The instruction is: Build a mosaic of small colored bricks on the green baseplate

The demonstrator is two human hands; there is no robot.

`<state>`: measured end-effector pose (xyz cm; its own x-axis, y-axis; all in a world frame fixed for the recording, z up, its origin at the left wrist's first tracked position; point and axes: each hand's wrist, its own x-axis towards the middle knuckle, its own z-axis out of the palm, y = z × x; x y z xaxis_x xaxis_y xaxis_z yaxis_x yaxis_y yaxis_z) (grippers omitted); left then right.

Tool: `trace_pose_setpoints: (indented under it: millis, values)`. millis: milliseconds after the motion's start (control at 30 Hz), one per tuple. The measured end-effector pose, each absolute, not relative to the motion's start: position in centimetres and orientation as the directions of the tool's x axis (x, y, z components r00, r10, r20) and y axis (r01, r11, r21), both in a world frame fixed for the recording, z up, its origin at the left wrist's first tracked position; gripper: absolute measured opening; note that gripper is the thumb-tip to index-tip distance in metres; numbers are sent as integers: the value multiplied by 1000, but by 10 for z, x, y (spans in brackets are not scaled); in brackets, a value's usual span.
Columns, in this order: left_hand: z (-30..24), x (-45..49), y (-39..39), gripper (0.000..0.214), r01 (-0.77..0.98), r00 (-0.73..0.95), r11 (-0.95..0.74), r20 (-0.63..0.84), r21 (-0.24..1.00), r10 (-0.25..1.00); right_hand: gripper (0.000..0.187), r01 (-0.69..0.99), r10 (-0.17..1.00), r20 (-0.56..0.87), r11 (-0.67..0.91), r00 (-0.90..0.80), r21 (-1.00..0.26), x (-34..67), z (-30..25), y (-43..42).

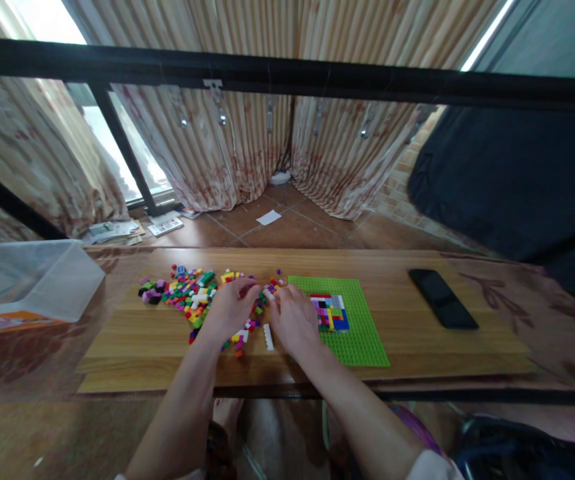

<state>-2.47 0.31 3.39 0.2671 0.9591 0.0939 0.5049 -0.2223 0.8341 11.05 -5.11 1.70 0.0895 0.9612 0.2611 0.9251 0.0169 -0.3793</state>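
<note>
My left hand (231,308) is over the right part of a loose pile of small coloured building bricks (195,293). Its fingers are curled in towards the thumb, and whatever is between them is hidden. Facing it, my right hand (295,321) has a small white brick (268,294) at its closed fingertips. Below the hands a long white brick (268,337) lies on the wood. Partly behind my right hand is a green baseplate (367,333), which bears a flat patchwork of multicoloured bricks (337,313).
The wooden board (417,360) carries a black phone (442,299) at the right. A clear plastic box (32,280) with an orange label stands at the left. A dark bar (287,73) crosses the view above the board, before striped curtains (247,147).
</note>
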Motion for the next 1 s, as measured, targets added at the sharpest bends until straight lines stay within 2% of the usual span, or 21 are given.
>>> trace_pose_setpoints:
  millis: [67, 200, 367, 500, 600, 833, 1000]
  values:
    - [35, -21, 0, 26, 401, 331, -170, 31, 900, 943, 18, 921, 952, 305, 91, 31, -379, 117, 22, -58]
    - [39, -13, -7, 25, 135, 403, 52, -103, 989, 909, 16, 902, 935, 354, 176, -28, -393, 133, 25, -69]
    - [43, -4, -15, 23, 29, 481, 117, -116, 993, 869, 13, 841, 910, 414, 237, -18, -486, 151, 23, -78]
    - [43, 6, -20, 16, 30, 564, 53, -61, 998, 823, 13, 731, 930, 367, 228, 33, -643, 165, 31, -86]
    - [40, 14, -25, 12, 73, 594, -55, 1, 996, 804, 14, 680, 959, 285, 205, 6, -704, 177, 38, -91]
    - [30, 30, -45, 9, 206, 593, -234, 69, 950, 802, 18, 671, 967, 238, 238, -93, -702, 208, 36, -100]
    - [18, 35, -52, 11, 279, 610, -248, 28, 928, 792, 15, 714, 975, 178, 221, -136, -664, 222, 30, -104]
